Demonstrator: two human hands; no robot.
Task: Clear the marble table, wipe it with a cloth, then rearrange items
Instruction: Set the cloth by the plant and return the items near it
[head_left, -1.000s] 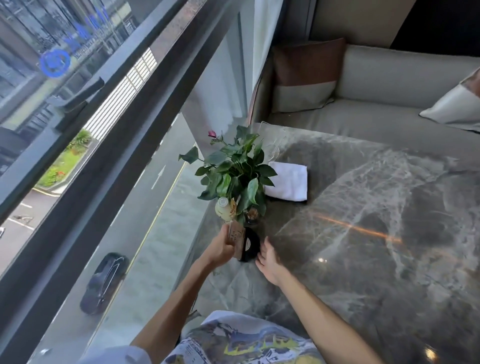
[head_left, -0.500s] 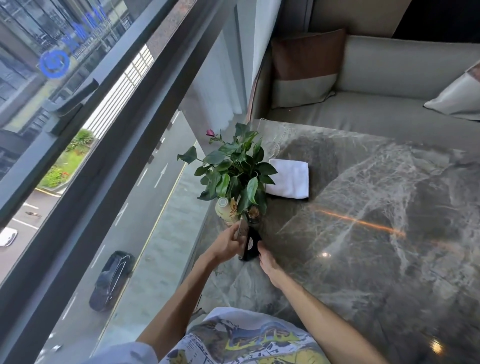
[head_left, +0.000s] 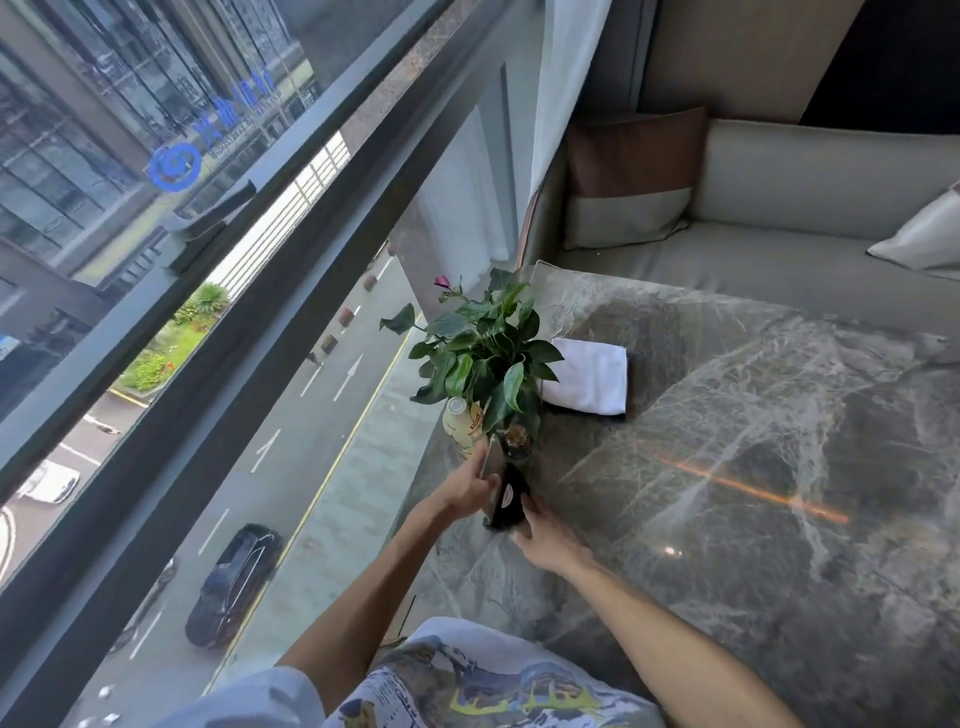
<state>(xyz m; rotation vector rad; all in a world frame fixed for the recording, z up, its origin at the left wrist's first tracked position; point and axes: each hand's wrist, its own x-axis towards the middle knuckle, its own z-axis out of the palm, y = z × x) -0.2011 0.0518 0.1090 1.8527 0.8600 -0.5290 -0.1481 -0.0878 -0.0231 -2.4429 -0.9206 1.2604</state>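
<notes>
A grey marble table (head_left: 727, 467) fills the right of the view. At its left edge, by the window, stands a leafy green plant (head_left: 483, 358) in a glass vase, with a small yellow bottle (head_left: 462, 423) beside it. A folded white cloth (head_left: 589, 382) lies just behind the plant. My left hand (head_left: 467, 488) holds a thin flat object upright in front of the vase. A small black object (head_left: 509, 501) stands next to it, and my right hand (head_left: 545, 540) touches its near side with fingers around it.
A large window (head_left: 208, 260) with a dark frame runs along the left, close to the table's edge. A beige sofa (head_left: 779, 249) with cushions stands behind the table. The marble to the right of the plant is bare.
My left hand has tilted the thin flat object more upright. My right hand has come closer against the black object. The camera has shifted a little.
</notes>
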